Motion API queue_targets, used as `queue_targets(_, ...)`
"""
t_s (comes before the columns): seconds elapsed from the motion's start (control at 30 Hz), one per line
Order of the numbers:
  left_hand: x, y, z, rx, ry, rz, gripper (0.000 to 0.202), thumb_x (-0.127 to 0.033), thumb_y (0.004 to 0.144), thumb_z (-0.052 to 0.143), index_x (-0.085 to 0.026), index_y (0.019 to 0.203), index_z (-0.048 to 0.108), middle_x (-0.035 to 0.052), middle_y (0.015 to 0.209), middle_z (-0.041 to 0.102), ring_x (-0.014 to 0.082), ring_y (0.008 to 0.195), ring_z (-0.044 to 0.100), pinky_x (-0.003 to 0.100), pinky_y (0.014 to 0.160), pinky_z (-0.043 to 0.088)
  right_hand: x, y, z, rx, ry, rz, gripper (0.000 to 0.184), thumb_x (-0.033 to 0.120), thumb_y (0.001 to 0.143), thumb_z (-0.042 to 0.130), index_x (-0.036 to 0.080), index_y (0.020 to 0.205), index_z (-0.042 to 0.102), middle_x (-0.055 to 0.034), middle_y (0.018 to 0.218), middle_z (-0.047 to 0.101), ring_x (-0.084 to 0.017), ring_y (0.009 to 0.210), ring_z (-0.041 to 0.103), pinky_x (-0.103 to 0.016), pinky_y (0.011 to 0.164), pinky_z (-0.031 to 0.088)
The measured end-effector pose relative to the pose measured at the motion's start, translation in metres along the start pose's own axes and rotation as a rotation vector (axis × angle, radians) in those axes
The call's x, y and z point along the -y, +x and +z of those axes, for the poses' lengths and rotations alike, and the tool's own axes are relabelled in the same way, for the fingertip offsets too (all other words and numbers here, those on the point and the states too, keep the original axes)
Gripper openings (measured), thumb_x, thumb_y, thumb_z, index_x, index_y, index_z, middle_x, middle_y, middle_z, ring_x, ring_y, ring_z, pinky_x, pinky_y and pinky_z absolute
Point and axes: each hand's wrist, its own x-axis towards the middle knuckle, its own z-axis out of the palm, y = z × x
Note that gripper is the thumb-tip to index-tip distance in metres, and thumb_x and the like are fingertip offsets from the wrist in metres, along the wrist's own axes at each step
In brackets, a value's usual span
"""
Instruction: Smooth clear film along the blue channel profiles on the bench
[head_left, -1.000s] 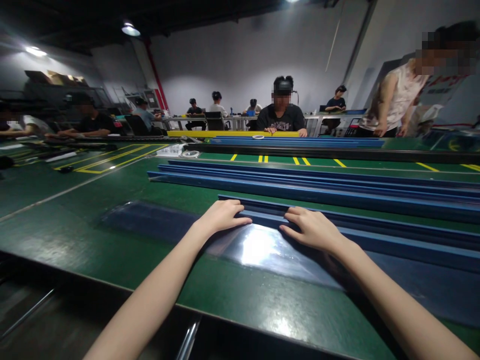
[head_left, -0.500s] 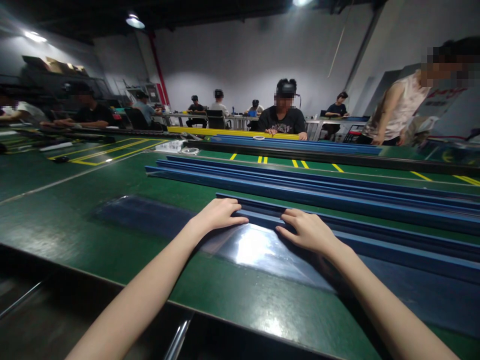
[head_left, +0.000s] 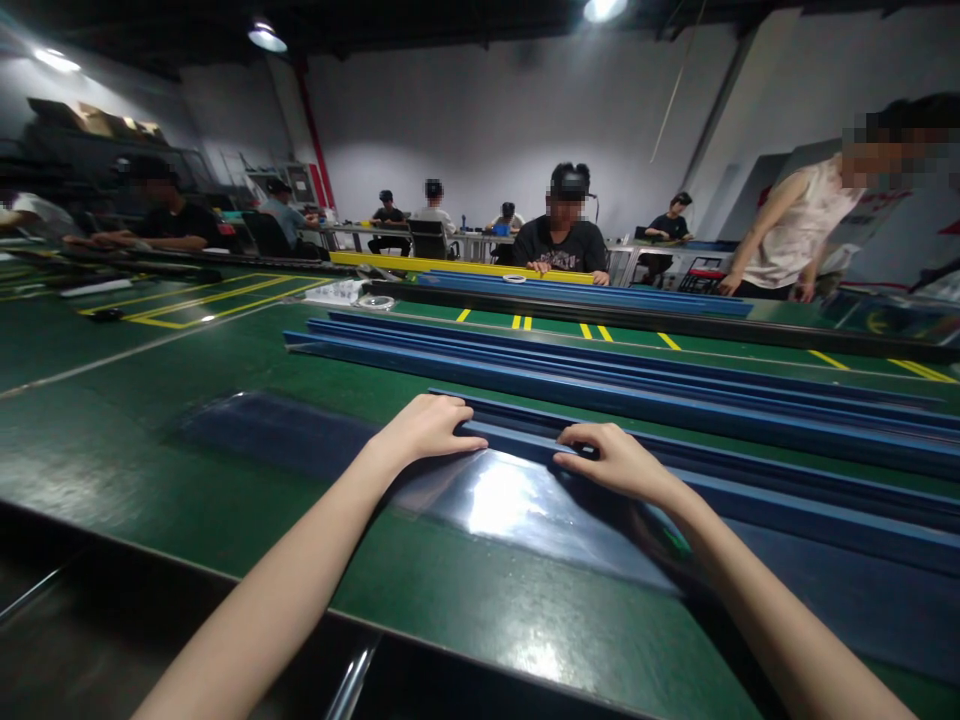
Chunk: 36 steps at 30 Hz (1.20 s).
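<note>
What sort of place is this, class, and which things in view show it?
Probably a workshop or assembly floor: long blue strips lie on a big green worktable, yellow lines mark its surface, and several people sit beyond it.

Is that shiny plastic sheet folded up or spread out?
Spread out: the plastic sheet stretches along the green table, past the left hand and right hand.

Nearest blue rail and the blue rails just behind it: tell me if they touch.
Apart. The head view shows it: a narrow band of green tabletop lies between the nearest blue rail and the blue rails just behind.
</note>
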Motion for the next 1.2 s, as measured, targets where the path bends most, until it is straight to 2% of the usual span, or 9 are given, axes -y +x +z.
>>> queue_targets(0.33, 0.001, -0.001, -0.003, 0.01, 0.026, -0.021, 0.046, -0.059, 0.078, 0.041, -0.018, 0.076, 0.062, 0.0052, 0.078, 0.062, 0.0189, 0.071, 0.059, 0.025, 0.059, 0.039, 0.01, 0.007, -0.007, 0.09, -0.125, -0.047, 0.027, 0.039, 0.08, 0.044, 0.018, 0.076, 0.06, -0.0036, 0.075, 0.064, -0.015, 0.067, 0.055, -0.023, 0.06, 0.036)
queue_targets(0.47, 0.002, -0.001, -0.003, 0.029, 0.02, -0.04, 0.049, -0.061, 0.078, 0.038, -0.018, 0.077, 0.063, 0.0052, 0.078, 0.062, 0.0195, 0.071, 0.059, 0.025, 0.058, 0.039, 0.025, 0.015, -0.004, 0.075, -0.22, -0.065, 0.025, 0.036, 0.08, 0.043, 0.019, 0.078, 0.06, -0.0054, 0.082, 0.065, -0.017, 0.076, 0.057, -0.023, 0.062, 0.035)
queue_targets(0.63, 0.003, -0.002, -0.003, 0.074, -0.009, -0.068, 0.051, -0.062, 0.077, 0.037, -0.018, 0.078, 0.064, 0.0055, 0.079, 0.064, 0.0197, 0.071, 0.06, 0.025, 0.057, 0.038, 0.045, 0.029, 0.007, 0.096, -0.295, -0.036, 0.02, 0.025, 0.077, 0.043, 0.017, 0.083, 0.061, -0.008, 0.089, 0.065, -0.018, 0.082, 0.058, -0.023, 0.065, 0.036)
queue_targets(0.83, 0.007, -0.004, -0.008, 0.103, -0.053, -0.128, 0.05, -0.063, 0.075, 0.039, -0.019, 0.076, 0.064, 0.006, 0.08, 0.065, 0.0203, 0.072, 0.06, 0.024, 0.055, 0.037, 0.053, 0.037, 0.014, 0.073, -0.282, -0.041, 0.022, 0.027, 0.079, 0.041, 0.019, 0.087, 0.06, -0.007, 0.092, 0.065, -0.019, 0.083, 0.058, -0.024, 0.064, 0.035)
queue_targets(1.0, 0.015, -0.009, -0.013, 0.17, -0.17, -0.217, 0.042, -0.06, 0.072, 0.046, -0.022, 0.072, 0.063, 0.0026, 0.074, 0.066, 0.0175, 0.065, 0.06, 0.022, 0.048, 0.032, 0.056, 0.041, 0.017, 0.055, -0.249, -0.051, 0.025, 0.032, 0.082, 0.038, 0.019, 0.089, 0.059, -0.0061, 0.093, 0.065, -0.018, 0.084, 0.058, -0.023, 0.063, 0.035)
queue_targets(1.2, 0.016, -0.011, -0.014, 0.168, -0.19, -0.226, 0.037, -0.057, 0.071, 0.049, -0.022, 0.072, 0.063, 0.0022, 0.073, 0.065, 0.0166, 0.064, 0.059, 0.022, 0.047, 0.03, 0.062, 0.05, 0.019, 0.074, -0.27, -0.078, 0.022, 0.027, 0.079, 0.04, 0.019, 0.083, 0.06, -0.0062, 0.087, 0.065, -0.017, 0.077, 0.058, -0.023, 0.059, 0.033)
